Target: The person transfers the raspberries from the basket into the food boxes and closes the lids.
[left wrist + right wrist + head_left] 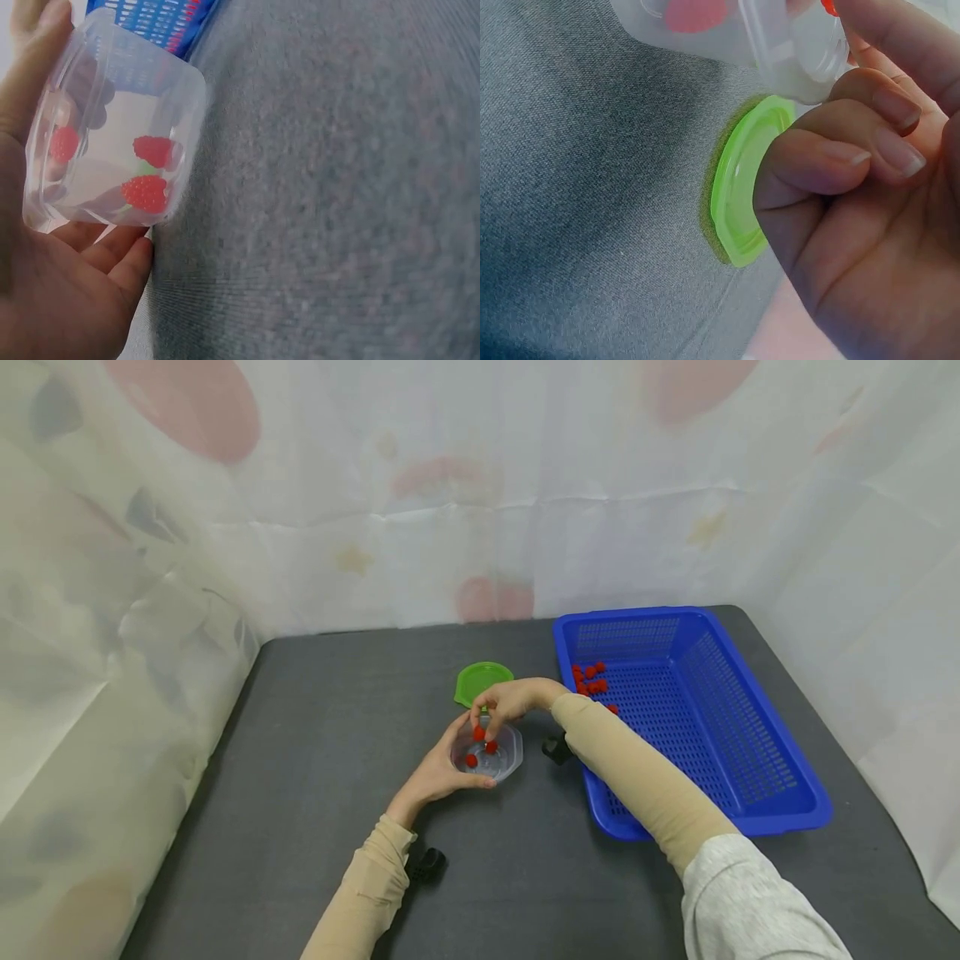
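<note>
We see the left hand (433, 774) cupping a clear plastic container (487, 753) near the middle of the dark grey table (315, 760), fingers curled round its left side. Three red raspberries (145, 193) lie inside it. The right hand (510, 700) hangs over the container's far rim, fingertips bunched downward; whether they pinch a berry we cannot tell. Just beyond the container lies a green lid (482, 682), flat on the table. To the right stands a blue basket (750, 752) with more raspberries (591, 679) gathered in its far left corner.
</note>
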Demonstrator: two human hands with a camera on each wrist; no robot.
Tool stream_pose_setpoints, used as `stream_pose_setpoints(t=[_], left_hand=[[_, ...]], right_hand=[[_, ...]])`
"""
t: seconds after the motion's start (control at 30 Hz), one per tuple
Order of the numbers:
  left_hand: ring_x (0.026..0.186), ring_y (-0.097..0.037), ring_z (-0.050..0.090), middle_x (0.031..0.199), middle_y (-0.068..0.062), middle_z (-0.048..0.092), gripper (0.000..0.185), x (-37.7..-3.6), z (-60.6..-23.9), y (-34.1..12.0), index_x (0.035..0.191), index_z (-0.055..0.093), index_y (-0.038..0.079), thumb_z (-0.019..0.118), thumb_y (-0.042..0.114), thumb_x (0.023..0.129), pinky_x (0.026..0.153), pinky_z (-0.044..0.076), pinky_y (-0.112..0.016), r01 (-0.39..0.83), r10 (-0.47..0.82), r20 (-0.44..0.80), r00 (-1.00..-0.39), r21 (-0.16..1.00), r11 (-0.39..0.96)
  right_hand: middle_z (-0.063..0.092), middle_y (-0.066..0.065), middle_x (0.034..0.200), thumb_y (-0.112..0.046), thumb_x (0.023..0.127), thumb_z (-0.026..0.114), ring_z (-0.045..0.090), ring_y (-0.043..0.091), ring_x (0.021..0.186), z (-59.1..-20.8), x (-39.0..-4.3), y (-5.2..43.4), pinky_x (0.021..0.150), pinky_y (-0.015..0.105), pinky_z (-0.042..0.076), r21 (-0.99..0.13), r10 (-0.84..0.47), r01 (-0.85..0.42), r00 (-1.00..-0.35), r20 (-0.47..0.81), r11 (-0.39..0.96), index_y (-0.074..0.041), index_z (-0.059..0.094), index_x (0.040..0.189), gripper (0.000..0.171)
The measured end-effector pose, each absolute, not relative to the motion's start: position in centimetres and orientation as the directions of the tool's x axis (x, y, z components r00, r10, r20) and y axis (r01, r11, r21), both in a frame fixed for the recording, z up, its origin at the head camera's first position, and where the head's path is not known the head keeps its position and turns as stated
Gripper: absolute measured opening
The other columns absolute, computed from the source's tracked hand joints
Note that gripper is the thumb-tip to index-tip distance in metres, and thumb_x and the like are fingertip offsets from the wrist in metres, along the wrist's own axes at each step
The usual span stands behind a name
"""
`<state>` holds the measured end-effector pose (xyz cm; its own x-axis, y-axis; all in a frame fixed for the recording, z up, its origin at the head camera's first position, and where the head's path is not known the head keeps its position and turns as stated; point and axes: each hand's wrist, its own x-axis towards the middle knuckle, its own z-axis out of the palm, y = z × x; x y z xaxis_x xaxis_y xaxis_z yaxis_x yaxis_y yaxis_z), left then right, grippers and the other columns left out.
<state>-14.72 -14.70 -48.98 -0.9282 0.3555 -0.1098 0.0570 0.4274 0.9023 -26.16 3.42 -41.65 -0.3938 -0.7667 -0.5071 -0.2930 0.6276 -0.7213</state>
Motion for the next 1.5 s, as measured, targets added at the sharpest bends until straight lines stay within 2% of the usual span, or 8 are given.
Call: stream_pose_setpoints(t=[0.2,0.33,0.47,0.73,0.97,1.27,1.5], left_hand=[[0.136,-0.023,0.035,0.151,-0.002,0.029,0.118,-14.7,-49.0,-14.7,0.151,0.007,0.026,0.086,0.033,0.064,0.108,0.031,-0.05,0.072,0.36,-0.088,-0.929,0.91,0.409],[0.137,-0.024,0.034,0.152,-0.004,0.027,0.121,-14.7,-49.0,-14.8,0.151,0.004,0.021,0.086,0.033,0.063,0.108,0.031,-0.051,0.083,0.38,-0.083,-0.921,0.913,0.4],[0.137,-0.027,0.034,0.151,-0.007,0.028,0.123,-14.7,-48.9,-14.9,0.151,0.002,0.021,0.087,0.033,0.062,0.109,0.029,-0.052,0.096,0.395,-0.074,-0.916,0.914,0.394],[0.139,-0.026,0.031,0.151,-0.008,0.028,0.11,-14.8,-48.5,-14.7,0.147,0.009,0.038,0.084,0.027,0.068,0.11,0.029,-0.051,0.09,0.435,-0.08,-0.897,0.93,0.356],[0.141,-0.03,0.026,0.153,-0.013,0.022,0.105,-13.9,-45.6,-14.2,0.15,0.011,0.022,0.081,0.017,0.072,0.111,0.025,-0.052,0.047,0.452,-0.125,-0.884,0.936,0.35],[0.14,-0.031,0.028,0.15,-0.018,0.029,0.102,-13.9,-45.6,-14.2,0.149,0.011,0.022,0.08,0.018,0.073,0.11,0.027,-0.052,0.035,0.468,-0.129,-0.874,0.944,0.327],[0.14,-0.03,0.028,0.15,-0.014,0.029,0.1,-14.0,-45.8,-14.3,0.149,0.01,0.021,0.078,0.017,0.076,0.109,0.03,-0.051,0.024,0.487,-0.13,-0.864,0.954,0.298]], right_hand=[[0.04,-0.005,0.055,-0.015,0.084,0.069,0.029,0.007,0.043,-41.7,-26.1,3.3,0.047,0.022,0.03,-0.729,-0.771,-0.29,-0.395,-0.499,0.62,-0.016,0.06,0.109,0.026],[0.039,-0.005,0.055,-0.015,0.084,0.068,0.029,0.008,0.043,-41.8,-26.1,3.3,0.047,0.023,0.03,-0.728,-0.769,-0.291,-0.403,-0.496,0.621,-0.016,0.061,0.109,0.026],[0.04,-0.005,0.057,-0.017,0.086,0.066,0.029,0.008,0.043,-41.7,-26.0,3.3,0.047,0.023,0.031,-0.714,-0.765,-0.31,-0.413,-0.493,0.628,-0.018,0.061,0.109,0.023],[0.041,-0.004,0.06,-0.016,0.087,0.066,0.029,0.007,0.043,-41.5,-25.9,3.4,0.047,0.023,0.03,-0.71,-0.762,-0.311,-0.418,-0.495,0.632,-0.014,0.06,0.111,0.025],[0.04,-0.004,0.059,-0.015,0.087,0.066,0.028,0.007,0.043,-41.5,-25.8,3.6,0.048,0.024,0.03,-0.712,-0.756,-0.297,-0.422,-0.5,0.636,-0.016,0.06,0.111,0.025],[0.041,-0.003,0.062,-0.016,0.087,0.065,0.028,0.008,0.044,-41.4,-25.8,3.6,0.048,0.023,0.03,-0.704,-0.756,-0.306,-0.413,-0.508,0.64,-0.015,0.06,0.114,0.027],[0.042,-0.003,0.062,-0.016,0.087,0.065,0.029,0.007,0.044,-41.1,-25.7,3.5,0.049,0.025,0.03,-0.713,-0.77,-0.317,-0.4,-0.497,0.625,-0.014,0.059,0.115,0.029]])
